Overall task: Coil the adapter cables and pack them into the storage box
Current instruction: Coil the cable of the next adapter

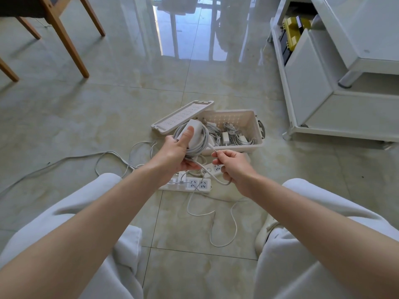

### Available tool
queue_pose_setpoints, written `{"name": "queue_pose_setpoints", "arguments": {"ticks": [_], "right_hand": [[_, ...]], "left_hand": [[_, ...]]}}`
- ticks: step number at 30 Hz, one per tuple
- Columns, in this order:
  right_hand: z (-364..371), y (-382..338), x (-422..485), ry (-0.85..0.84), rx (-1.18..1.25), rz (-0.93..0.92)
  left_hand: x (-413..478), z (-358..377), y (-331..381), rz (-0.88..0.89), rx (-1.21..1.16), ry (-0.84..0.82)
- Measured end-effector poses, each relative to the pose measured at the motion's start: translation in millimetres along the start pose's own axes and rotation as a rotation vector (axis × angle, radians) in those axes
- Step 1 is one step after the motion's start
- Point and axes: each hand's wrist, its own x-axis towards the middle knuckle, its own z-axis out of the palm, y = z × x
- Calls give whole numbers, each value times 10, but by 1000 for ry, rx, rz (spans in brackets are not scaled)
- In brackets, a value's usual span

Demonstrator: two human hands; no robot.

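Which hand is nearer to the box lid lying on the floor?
Left. The left hand, gripping the adapter, is just below the lid in view; the right hand, pinching the cable, sits farther off to the right.

Glossy beige floor tiles (86, 117), marble-patterned with thin dark grout lines, polished enough to mirror what stands on them. A bright bluish patch of reflected daylight (187, 29) lies at top centre, crossed by dark upright bars. Slanted wooden chair legs (64, 37) stand upper left; a white cabinet (323, 93) sits at right, a yellow box (293, 33) in its open compartment.
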Motion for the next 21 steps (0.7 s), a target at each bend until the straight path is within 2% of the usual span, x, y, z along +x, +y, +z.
{"name": "queue_pose_setpoints", "arguments": {"ticks": [5,8,11,16,21], "right_hand": [[26,-29,-21,-97,-3,-45],[42,-58,-41,-139,80,-108],[54,-73,-54,-131,99,-171],[132,-45,-106,-55,155,-164],[149,-77,-267,-79,-34,-452]], "left_hand": [[-28,25,49,-9,-21,-98],[-8,35,27,-27,5,-158],[-17,32,12,-70,32,-175],[-2,14,-19,-69,38,-131],[15,18,-35,-52,113,-52]]}}
